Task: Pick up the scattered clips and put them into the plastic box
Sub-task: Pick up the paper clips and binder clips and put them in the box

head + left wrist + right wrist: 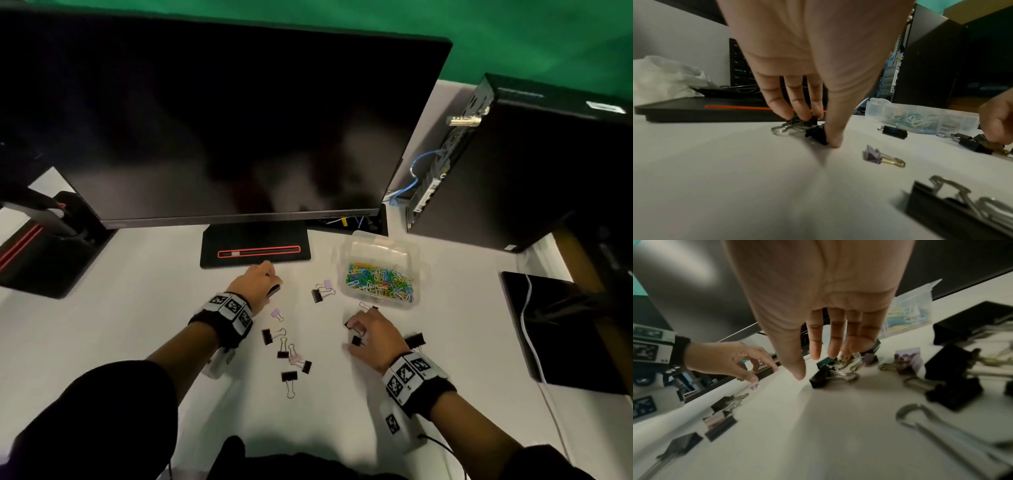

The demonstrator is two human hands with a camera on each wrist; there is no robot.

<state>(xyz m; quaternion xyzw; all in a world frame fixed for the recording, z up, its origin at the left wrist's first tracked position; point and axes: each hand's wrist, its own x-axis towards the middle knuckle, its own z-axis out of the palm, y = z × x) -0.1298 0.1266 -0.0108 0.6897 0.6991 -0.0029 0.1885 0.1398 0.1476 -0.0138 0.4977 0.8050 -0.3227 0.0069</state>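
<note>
Open table (144, 301) between clips (287, 356) and monitor base (255, 250)

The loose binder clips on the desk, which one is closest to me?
The black binder clip with its silver handles pointing toward you; every other loose clip lies farther up the desk.

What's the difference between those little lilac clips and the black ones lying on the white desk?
The small lilac binder clip is pale purple and noticeably smaller than the black binder clip nearer the person. In the left wrist view, the lilac clip's wire handles look gold-toned, while the black clip's look silvery. Both are the same fold-back kind with wire handles, and both lie loose on the desk outside the clear plastic box.
</note>
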